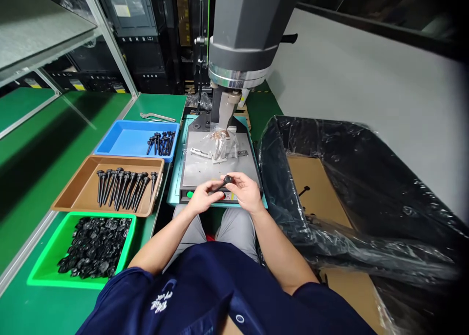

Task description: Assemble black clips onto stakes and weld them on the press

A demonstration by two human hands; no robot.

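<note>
Two hands on one black pin (223, 182), at the front edge of the press plate (205, 169).
Right of the brown tray (73, 196), the left hand (202, 197) has fingers closed on the pin's lower end and the right hand (246, 192) has fingertips pinched on its head. I'd keep both ends in line, short of the lined box (366, 178).

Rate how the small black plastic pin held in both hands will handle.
The small black plastic pin is probably light: a pinch between left hand and right hand carries it. Likely stiff, like the straight pins in the brown tray. Its round head suggests rolling.
</note>
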